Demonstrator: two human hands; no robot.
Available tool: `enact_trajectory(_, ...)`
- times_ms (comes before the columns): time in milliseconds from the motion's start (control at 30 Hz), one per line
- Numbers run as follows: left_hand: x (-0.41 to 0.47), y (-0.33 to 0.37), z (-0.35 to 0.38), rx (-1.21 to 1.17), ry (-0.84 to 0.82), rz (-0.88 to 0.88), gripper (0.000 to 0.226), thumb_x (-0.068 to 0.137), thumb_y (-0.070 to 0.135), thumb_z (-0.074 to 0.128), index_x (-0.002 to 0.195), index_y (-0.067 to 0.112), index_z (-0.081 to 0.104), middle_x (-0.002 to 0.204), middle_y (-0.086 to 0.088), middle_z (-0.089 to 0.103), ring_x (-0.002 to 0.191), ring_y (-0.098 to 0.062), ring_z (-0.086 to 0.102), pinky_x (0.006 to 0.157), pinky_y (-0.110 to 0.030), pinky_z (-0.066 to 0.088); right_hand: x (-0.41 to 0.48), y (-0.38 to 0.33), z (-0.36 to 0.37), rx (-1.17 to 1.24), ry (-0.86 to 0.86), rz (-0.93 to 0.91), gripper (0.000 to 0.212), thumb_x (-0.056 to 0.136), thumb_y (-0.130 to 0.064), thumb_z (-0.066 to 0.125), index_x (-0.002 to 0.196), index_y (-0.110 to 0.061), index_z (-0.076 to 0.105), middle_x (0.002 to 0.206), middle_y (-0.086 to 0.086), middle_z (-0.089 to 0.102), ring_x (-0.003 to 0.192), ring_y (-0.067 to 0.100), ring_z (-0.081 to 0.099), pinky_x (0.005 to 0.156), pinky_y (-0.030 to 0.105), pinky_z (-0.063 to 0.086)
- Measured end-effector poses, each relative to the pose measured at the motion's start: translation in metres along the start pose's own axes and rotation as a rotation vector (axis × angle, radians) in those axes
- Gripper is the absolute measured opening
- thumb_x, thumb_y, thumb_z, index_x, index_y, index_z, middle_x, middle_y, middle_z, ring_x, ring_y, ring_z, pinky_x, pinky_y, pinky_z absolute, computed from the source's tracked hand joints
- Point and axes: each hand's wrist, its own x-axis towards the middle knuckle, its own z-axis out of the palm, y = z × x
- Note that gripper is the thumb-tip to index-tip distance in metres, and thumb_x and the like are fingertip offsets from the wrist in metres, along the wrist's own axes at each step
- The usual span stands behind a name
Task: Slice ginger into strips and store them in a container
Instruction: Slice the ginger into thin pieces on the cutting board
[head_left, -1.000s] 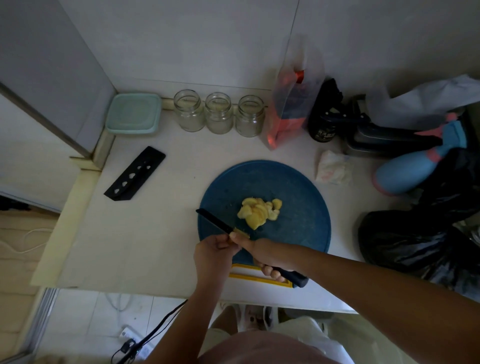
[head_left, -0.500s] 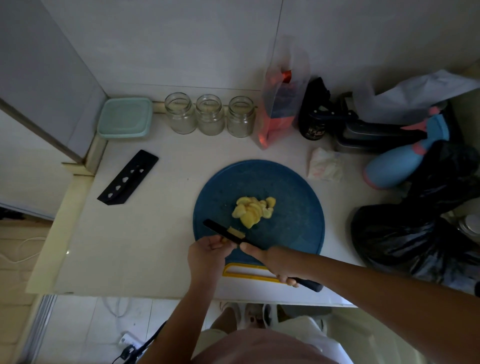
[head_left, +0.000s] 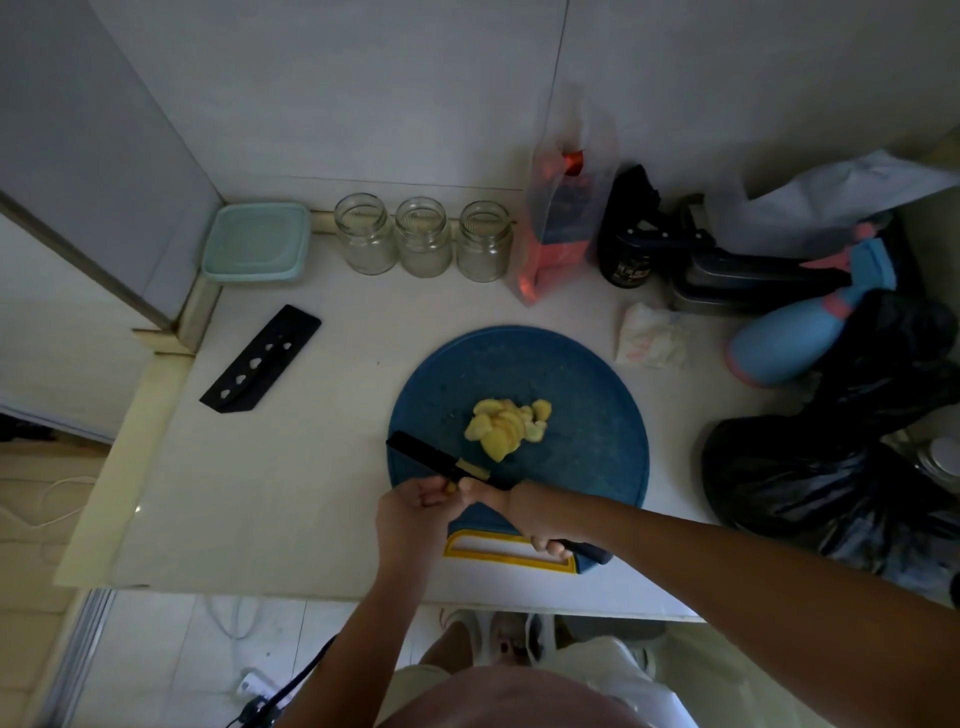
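A round blue cutting board (head_left: 582, 395) with a yellow handle lies on the white counter. A pile of yellow ginger slices (head_left: 506, 427) sits near its middle. At the board's near left edge my left hand (head_left: 413, 506) pinches a small ginger piece (head_left: 474, 470). My right hand (head_left: 535, 514) grips the handle of a black knife (head_left: 431, 457), whose blade lies across that piece and points left. A pale green lidded container (head_left: 257, 242) stands at the back left corner.
Three empty glass jars (head_left: 423, 241) line the back wall. A black knife sheath (head_left: 262, 358) lies left of the board. A red bag (head_left: 563, 223), dark bottle, blue spray bottle (head_left: 795, 338), crumpled tissue (head_left: 652, 343) and black plastic bag (head_left: 841, 457) crowd the right side.
The knife has shifted slightly along the small ginger piece under my left fingers, and a cut sliver lies on the blade. The camera view moved a little; the ginger pile is unchanged.
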Motion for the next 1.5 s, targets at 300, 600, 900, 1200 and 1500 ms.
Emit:
enact_trajectory(300,-0.007,-0.002,-0.003,-0.023,-0.037,0.062,0.023,0.074,0.007,0.077,0.096,0.008,0.07,0.083,-0.002,0.073,0.079,-0.01,0.068,0.066,-0.017,0.048,0.011,0.008,-0.001,0.186,0.018,0.037,0.08,0.065,-0.094,0.03,0.061,-0.015,0.04,0.053,0.003,0.038,0.042,0.015,0.033,0.045,0.022,0.029)
enact_trajectory(600,-0.019,-0.002,0.002,-0.147,0.022,0.079,0.018,0.076,-0.001,0.072,0.092,0.005,0.067,0.076,0.0,0.071,0.063,0.002,0.065,0.058,-0.007,0.048,0.005,0.014,-0.007,0.24,0.031,-0.059,0.074,0.065,-0.092,0.038,0.056,-0.018,0.035,0.046,-0.001,0.031,0.035,0.012,0.026,0.041,0.02,0.023)
enact_trajectory(900,-0.005,-0.001,-0.018,-0.246,0.008,0.047,0.022,0.076,-0.005,0.071,0.086,0.014,0.065,0.062,0.009,0.07,0.068,-0.004,0.065,0.058,-0.007,0.048,0.008,0.042,-0.019,0.326,-0.02,-0.105,0.075,0.055,-0.093,0.048,0.056,-0.018,0.04,0.046,-0.002,0.038,0.037,0.013,0.032,0.043,0.024,0.03)
enact_trajectory(1200,0.009,0.01,-0.016,-0.12,-0.162,0.008,0.024,0.076,-0.006,0.072,0.093,0.005,0.061,0.08,-0.011,0.068,0.078,-0.022,0.066,0.068,-0.023,0.056,0.003,0.051,-0.027,0.21,0.16,-0.368,0.035,0.084,-0.046,0.066,0.078,-0.013,0.054,0.063,0.001,0.056,0.042,0.006,0.046,0.05,0.021,0.041)
enact_trajectory(1500,0.016,0.027,-0.016,-0.192,-0.189,-0.018,0.02,0.081,-0.009,0.064,0.095,0.005,0.057,0.079,-0.016,0.065,0.072,-0.023,0.065,0.058,-0.02,0.056,-0.002,0.05,-0.027,-0.056,0.436,-0.515,0.045,0.086,-0.042,0.064,0.12,-0.021,0.041,0.101,-0.003,0.056,0.081,0.008,0.056,0.074,0.026,0.051)
